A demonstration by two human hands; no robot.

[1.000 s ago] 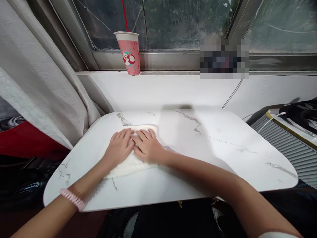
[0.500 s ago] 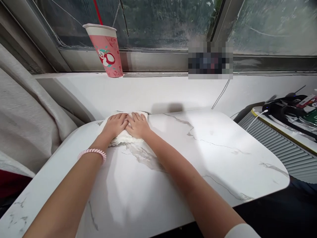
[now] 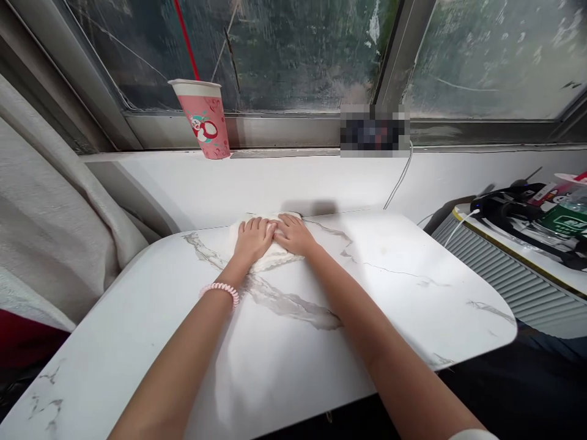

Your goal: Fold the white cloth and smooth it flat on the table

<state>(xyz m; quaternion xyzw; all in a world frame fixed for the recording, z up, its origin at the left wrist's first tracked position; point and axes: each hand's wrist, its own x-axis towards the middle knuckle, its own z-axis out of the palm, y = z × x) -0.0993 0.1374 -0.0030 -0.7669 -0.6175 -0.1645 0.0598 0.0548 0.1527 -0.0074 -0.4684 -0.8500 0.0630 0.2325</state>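
A white cloth (image 3: 275,261) lies flat on the white marble-patterned table (image 3: 293,360), close to its far edge by the wall. My left hand (image 3: 254,238) rests palm down on the cloth's left part, fingers stretched forward. Beside it, my right hand (image 3: 296,235) presses flat on the right part, its fingers spread. The two hands touch near the thumbs, and they cover much of the cloth. A pink coiled band (image 3: 220,293) circles my left wrist.
A pink paper cup (image 3: 206,125) with a red straw stands on the window ledge. Right of it sits a blurred-out dark object (image 3: 373,131) with a cable. A grey curtain (image 3: 50,201) hangs at left. At right, a ridged white cabinet (image 3: 509,263) carries black cables and a green-labelled bottle (image 3: 568,214).
Both hands have slid to the right along the far table edge, and the cloth has moved with them. The camera view has tilted slightly upward.
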